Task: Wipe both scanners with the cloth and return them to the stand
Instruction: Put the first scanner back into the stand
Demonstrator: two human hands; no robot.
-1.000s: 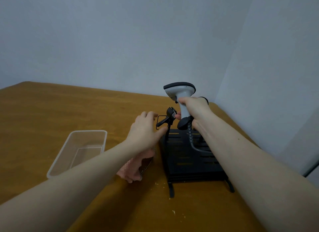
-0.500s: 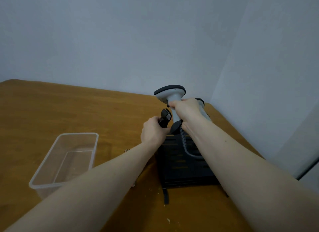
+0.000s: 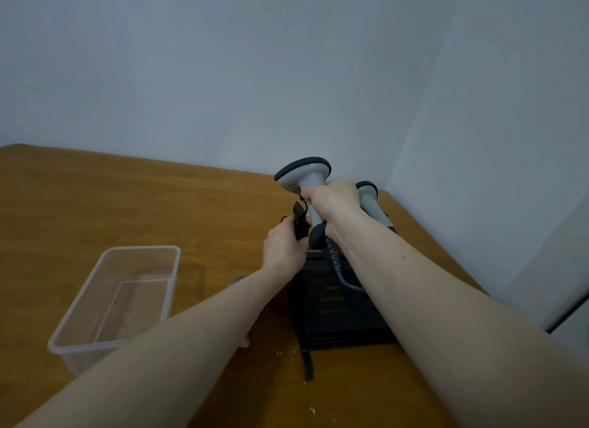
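table point(image 3: 127, 198): smooth wood | tub point(image 3: 140, 252): clear plastic | stand point(image 3: 338, 316): matt black

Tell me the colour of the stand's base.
Black, seen in the head view: the stand on the wooden table.

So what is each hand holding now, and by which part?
The right hand grips the grey scanner by its handle, below the head. The left hand holds the black holder clip of the stand, at its top.

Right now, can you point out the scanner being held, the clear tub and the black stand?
Scanner point(image 3: 302, 172), head view, on its grey head.
Tub point(image 3: 140, 249), head view, on its far rim.
Stand point(image 3: 334, 319), head view, on its slotted black base.
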